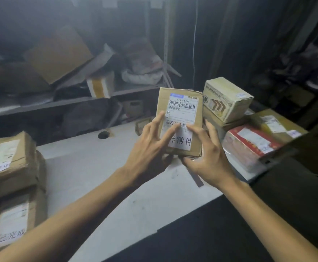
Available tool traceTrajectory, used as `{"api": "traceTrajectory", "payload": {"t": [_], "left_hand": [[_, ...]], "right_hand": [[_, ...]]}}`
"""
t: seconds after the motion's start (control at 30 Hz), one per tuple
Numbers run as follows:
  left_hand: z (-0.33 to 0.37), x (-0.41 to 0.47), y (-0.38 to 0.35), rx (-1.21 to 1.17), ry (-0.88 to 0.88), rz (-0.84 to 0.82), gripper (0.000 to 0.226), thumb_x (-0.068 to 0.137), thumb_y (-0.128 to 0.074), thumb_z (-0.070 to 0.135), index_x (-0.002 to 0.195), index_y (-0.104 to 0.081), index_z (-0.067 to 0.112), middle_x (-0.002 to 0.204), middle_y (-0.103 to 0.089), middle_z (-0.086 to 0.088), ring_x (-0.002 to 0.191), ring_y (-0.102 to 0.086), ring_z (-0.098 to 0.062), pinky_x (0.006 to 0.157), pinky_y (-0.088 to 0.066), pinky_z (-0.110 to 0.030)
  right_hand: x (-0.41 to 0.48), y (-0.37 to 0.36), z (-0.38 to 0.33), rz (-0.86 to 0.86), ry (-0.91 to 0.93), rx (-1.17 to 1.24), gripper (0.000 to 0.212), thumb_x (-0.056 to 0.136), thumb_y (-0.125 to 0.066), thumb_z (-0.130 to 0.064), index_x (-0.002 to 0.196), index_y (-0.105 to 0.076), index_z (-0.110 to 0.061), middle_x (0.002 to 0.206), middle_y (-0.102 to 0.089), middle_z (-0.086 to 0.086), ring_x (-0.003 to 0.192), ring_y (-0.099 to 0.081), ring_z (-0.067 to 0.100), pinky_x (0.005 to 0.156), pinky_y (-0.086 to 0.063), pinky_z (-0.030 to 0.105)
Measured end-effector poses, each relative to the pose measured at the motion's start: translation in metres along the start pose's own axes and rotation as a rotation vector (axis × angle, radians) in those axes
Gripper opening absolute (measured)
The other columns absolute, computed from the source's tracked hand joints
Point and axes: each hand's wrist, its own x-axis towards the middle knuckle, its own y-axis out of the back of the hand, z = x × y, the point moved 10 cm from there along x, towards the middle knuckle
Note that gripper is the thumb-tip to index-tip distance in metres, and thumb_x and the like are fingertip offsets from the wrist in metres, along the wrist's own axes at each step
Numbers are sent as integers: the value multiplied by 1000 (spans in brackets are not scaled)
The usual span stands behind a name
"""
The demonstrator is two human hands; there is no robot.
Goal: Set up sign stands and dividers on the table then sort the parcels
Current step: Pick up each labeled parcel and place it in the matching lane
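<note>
Above the surface (101, 178), between piles well apart at left and near at right, the parcel (180, 123) is held upright, long axis vertical, gripped by both hands (150, 150) (209, 157), fingers (170, 134) spread over its label.

Parcel depot — labelled parcels (12, 157) crowd the table (101, 182).
</note>
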Motion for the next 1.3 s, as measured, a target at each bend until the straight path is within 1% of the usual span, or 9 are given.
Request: {"api": "traceTrajectory", "payload": {"t": [0.17,0.3,0.6,0.8,0.97,1.1,1.13,1.23,1.3], "left_hand": [[18,32,-35,-108,-21,28,107,68,-82,24,152,-16,29,158,-9,-20,131,-39,-45,80,-55,-47],[26,58,-69,-222,-78,42,109,70,-83,28,152,-12,30,159,1,-10,136,-36,-40,85,-56,-49],[69,98,-152,-268,-85,-79,112,68,-84,26,152,-10,30,158,-5,-16,141,-26,-43,96,-50,-55],[97,123,-180,-232,-34,-101,113,69,-84,29,151,-7,34,158,-1,-8,136,-34,-42,88,-55,-50],[129,148,-199,-170,45,-87,111,71,-83,29,149,-5,38,157,2,1,137,-34,-42,90,-53,-50],[166,173,-219,-104,88,-86,109,69,-84,31,151,-12,34,158,-1,-4,135,-35,-43,88,-53,-50],[175,179,-225,-85,97,-86,108,68,-84,32,151,-15,32,158,-2,-6,134,-36,-43,90,-51,-50],[201,199,-241,-38,101,-90,104,67,-83,37,149,-21,29,157,-7,-11,129,-42,-43,93,-50,-50],[214,215,-253,-27,109,-100,100,67,-82,41,148,-24,27,156,-11,-12,128,-43,-43,93,-50,-51]], "right_hand": [[3,21,43,52,-29,-78,85,72,-86,-25,144,-41,-24,157,-24,9,143,-30,27,104,-40,33],[4,36,85,46,-110,-111,89,73,-85,-27,146,-36,-26,157,-22,6,144,-28,22,105,-39,33],[-3,63,161,-26,-254,-153,87,74,-82,-20,146,-33,-31,158,-12,-7,143,-23,18,103,-32,26],[1,85,210,-57,-254,-120,91,73,-83,-27,144,-28,-41,158,-11,-10,143,-27,22,105,-43,38],[10,113,251,-117,-199,-51,88,75,-81,-21,146,-32,-34,158,-12,-7,140,-24,10,100,-31,16],[14,149,284,-131,-146,-19,87,74,-81,-18,146,-35,-31,158,-15,-5,139,-20,6,91,-19,-5],[14,157,292,-138,-141,-18,87,74,-81,-19,146,-34,-32,159,-14,-5,139,-19,5,94,-18,-3],[16,181,322,-157,-146,13,89,72,-82,-22,146,-34,-35,158,-16,-4,144,-22,13,110,-32,26],[21,197,343,-158,-164,39,90,70,-83,-21,146,-37,-33,157,-21,-1,144,-25,17,113,-35,37]]}}
